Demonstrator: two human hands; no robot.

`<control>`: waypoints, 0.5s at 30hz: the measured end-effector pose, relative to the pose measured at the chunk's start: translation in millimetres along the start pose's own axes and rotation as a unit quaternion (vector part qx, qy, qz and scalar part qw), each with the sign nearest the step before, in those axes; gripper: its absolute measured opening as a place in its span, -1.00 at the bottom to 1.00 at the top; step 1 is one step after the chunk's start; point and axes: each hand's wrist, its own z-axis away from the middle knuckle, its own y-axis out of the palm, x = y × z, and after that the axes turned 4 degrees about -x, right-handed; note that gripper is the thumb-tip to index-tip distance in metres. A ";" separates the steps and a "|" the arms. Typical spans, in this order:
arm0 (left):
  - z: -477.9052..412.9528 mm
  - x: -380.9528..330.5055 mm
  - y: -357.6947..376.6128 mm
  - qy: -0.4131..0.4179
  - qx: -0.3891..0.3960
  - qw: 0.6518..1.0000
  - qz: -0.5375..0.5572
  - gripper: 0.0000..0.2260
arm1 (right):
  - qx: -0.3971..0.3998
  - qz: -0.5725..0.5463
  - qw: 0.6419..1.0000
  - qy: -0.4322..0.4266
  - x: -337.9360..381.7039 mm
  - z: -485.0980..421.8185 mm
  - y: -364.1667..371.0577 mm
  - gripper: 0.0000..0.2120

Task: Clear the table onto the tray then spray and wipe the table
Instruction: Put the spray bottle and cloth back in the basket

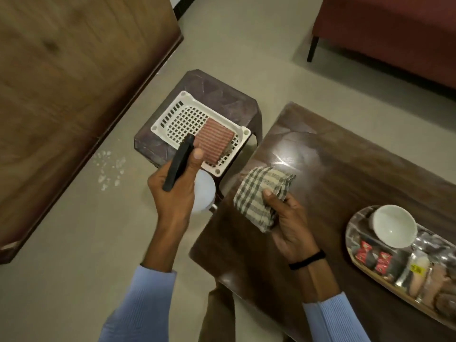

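My left hand [176, 186] grips a spray bottle by its black head [179, 162], held over the floor left of the dark wooden table [345, 169]; the bottle's white body [204, 193] shows under the hand. My right hand [288, 223] holds a folded green-and-cream checked cloth [261, 193] pressed on the table's left end. At the table's right edge lies an oval tray [355, 245] carrying a white bowl [393, 224], red packets [370, 255] and several other small items.
A brown stool [222, 92] left of the table carries a white slotted basket [177, 114] with a striped red cloth [216, 141] in it. A wooden cabinet [61, 82] fills the left. A red sofa [394, 33] stands at the back right. White specks [109, 169] lie on the floor.
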 end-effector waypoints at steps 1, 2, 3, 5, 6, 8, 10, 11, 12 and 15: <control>-21.3 0.6 -1.3 -0.003 -0.001 1.000 0.012 -0.89 | -0.002 -0.002 1.000 -0.001 -3.3 -11.7 14.0 -0.64; -42.7 2.5 -2.7 -0.001 -0.004 1.000 0.023 -0.81 | -0.003 0.000 1.000 -0.004 -5.9 -23.3 28.5 -0.62; -62.9 4.1 -3.8 0.005 -0.006 1.000 0.030 -0.72 | -0.005 0.003 1.000 -0.008 -8.4 -34.6 42.3 -0.61; -98.3 8.9 -3.8 0.019 0.002 0.999 0.029 -0.57 | -0.008 -0.001 1.000 -0.010 -12.9 -56.4 67.4 -0.59; -113.4 12.3 -2.7 0.019 0.008 0.999 0.031 -0.55 | -0.007 -0.005 1.000 -0.009 -14.7 -67.1 78.0 -0.58; -139.0 20.6 1.1 0.012 0.012 0.999 0.032 -0.59 | -0.003 -0.006 1.000 -0.005 -16.9 -86.4 97.5 -0.54; -159.3 29.7 6.9 0.009 0.015 1.000 0.014 -0.62 | -0.006 -0.002 1.000 0.000 -18.8 -103.6 114.9 -0.54; -168.1 33.9 9.8 0.007 0.018 1.000 0.010 -0.64 | -0.009 0.002 1.000 -0.001 -20.2 -112.1 122.5 -0.55; -175.9 38.0 12.7 0.003 0.024 1.000 0.012 -0.66 | -0.012 0.008 1.000 -0.004 -21.4 -120.2 129.3 -0.56; -193.7 49.3 20.0 -0.008 0.043 0.999 0.008 -0.69 | -0.032 0.037 0.999 -0.016 -25.9 -142.3 142.3 -0.56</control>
